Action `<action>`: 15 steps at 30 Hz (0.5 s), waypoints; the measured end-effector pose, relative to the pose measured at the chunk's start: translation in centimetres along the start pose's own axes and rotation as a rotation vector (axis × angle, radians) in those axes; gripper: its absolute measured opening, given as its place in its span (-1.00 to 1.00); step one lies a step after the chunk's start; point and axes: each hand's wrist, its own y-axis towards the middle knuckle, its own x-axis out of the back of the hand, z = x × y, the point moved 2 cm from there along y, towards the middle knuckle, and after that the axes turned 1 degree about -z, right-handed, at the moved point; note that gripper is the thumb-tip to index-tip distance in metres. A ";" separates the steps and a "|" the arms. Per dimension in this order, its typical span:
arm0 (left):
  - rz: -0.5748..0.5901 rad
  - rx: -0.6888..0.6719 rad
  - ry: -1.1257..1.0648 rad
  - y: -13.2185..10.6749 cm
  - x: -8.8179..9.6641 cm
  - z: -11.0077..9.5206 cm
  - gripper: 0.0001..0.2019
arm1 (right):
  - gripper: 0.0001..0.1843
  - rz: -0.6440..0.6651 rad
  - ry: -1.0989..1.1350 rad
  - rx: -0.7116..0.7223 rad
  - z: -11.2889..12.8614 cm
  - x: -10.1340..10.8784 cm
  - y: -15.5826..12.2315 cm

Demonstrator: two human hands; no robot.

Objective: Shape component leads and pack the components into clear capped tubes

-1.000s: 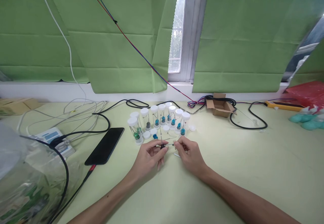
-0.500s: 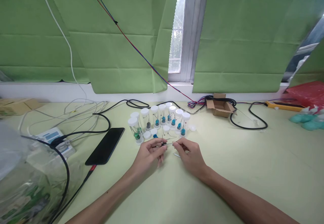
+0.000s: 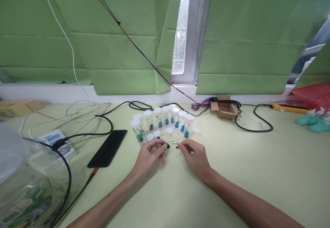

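Observation:
Between the thumb and fingers of my left hand is a small black piece with a thin metal wire standing up from it. My right hand pinches a thin dark pin; its exact kind is too small to make out. A slim metal rod lies on the table under the right fingers. Just beyond both hands stand several clear tubes with white caps, holding blue, green or dark pieces with bent wires. Loose white caps and a thin bent wire lie in front of them.
A black phone lies left of my left arm, beside a white device with cables. Black cables run along the back. An open cardboard box stands behind to the right, with a yellow tool farther right. A plastic bag fills the near left.
My hands have moved slightly apart. The dark pin in my right hand has come away from the black piece, and my left hand has shifted a little to the left.

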 end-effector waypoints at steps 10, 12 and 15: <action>-0.024 -0.053 0.105 0.0 0.0 0.0 -0.70 | -0.71 0.169 -0.203 0.102 -1.2 -0.6 -0.3; -0.022 -0.057 0.108 0.0 0.0 0.1 -0.70 | -0.73 0.213 -0.231 0.105 -1.3 -0.7 -0.3; -0.019 -0.046 0.104 0.1 -0.1 0.2 -0.69 | -0.75 0.277 -0.271 0.104 -1.4 -0.8 -0.3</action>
